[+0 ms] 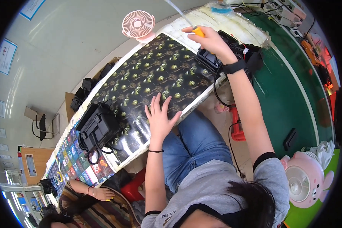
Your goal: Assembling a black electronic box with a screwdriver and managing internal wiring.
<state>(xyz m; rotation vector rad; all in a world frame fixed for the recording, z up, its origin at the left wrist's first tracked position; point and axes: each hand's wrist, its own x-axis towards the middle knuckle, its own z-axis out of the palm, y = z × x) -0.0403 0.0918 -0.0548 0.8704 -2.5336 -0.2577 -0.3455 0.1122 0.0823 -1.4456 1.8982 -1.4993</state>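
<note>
My left hand (160, 119) lies with its fingers spread on the dark patterned mat (150, 78) covering the table, holding nothing. Reaching to the far right, my right hand (212, 40) is closed around a yellow piece (198, 32), from which a pale, slender rod or hose runs up out of view. What kind of tool it is cannot be made out. Below that hand sits a black plastic device (208, 60) with cables, partly hidden by my hand and forearm. Another black boxy device (99, 127) with coiled cables stands on the mat to the left of my left hand.
A pink fan (138, 25) stands at the far table edge; a pink animal-shaped fan (302, 180) is at lower right. Green table (277, 102) lies to the right, with a black object (290, 139). At lower left, another person's hand (102, 194) rests near a striped garment.
</note>
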